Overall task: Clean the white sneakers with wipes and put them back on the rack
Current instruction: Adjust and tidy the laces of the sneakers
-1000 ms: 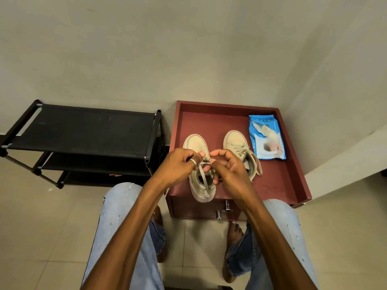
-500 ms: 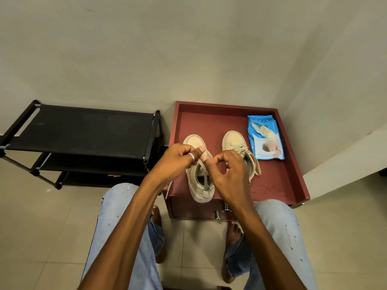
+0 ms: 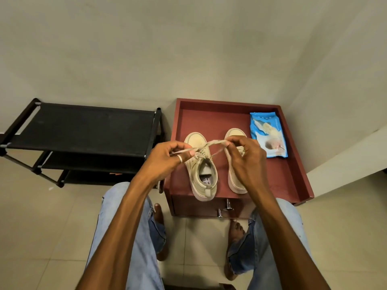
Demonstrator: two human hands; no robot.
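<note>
Laces (image 3: 209, 144) taut between left hand (image 3: 167, 162) and right hand (image 3: 245, 162), each pinching one, over sneaker (image 3: 196, 141), apparently crossed.

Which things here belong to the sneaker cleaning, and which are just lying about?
For the job: the near sneaker, its lace pinched by the left hand and the right hand, the second sneaker, the wipes pack, the black rack.
Just there: the red cabinet that the sneakers stand on, its drawer handles.
</note>
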